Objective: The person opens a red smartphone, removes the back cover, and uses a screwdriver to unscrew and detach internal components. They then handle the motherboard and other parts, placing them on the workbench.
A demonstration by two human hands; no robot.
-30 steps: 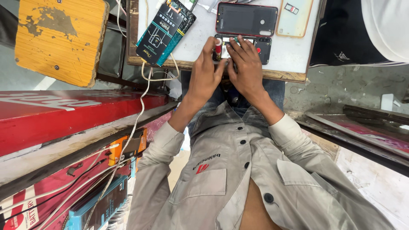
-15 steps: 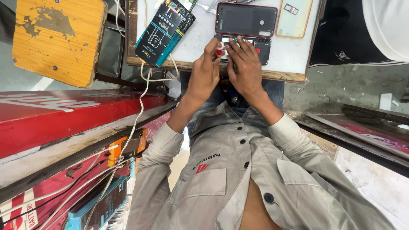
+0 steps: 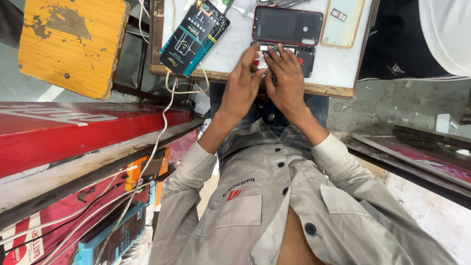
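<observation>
Both hands, left hand [image 3: 241, 83] and right hand [image 3: 287, 78], pinch small parts over the opened phone [image 3: 300, 56] at the table's edge [image 3: 324, 90]; a slip could drop pieces floorward.

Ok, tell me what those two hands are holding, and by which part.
Both the left hand and the right hand rest on the opened phone at the table's near edge, fingers over its near end. An actual grip cannot be told.
</observation>
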